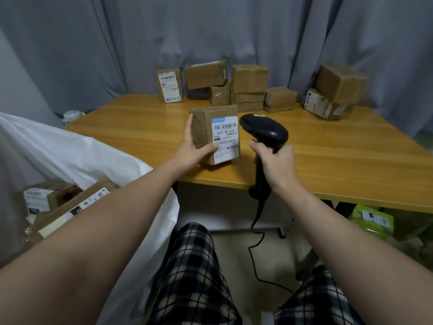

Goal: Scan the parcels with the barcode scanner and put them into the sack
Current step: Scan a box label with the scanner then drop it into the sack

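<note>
white woven sack (70,148), far left, mouth open, with brown cardboard parcels (70,202) lying inside. left hand (189,148) gripped a brown cardboard parcel with a white barcode label (218,134), fingers (188,130) on its far left side and thumb on the label face; the parcel stood upright over the near edge of the yellow wooden tabletop (339,160), contact with the surface unclear. just right of the label, a black corded handheld barcode scanner (264,132) was held by the right hand (276,165), fingers wrapped around its handle. further cardboard boxes (248,87) stood along the tabletop's rear edge, with a stacked pair of boxes (335,92) at the right.
</note>
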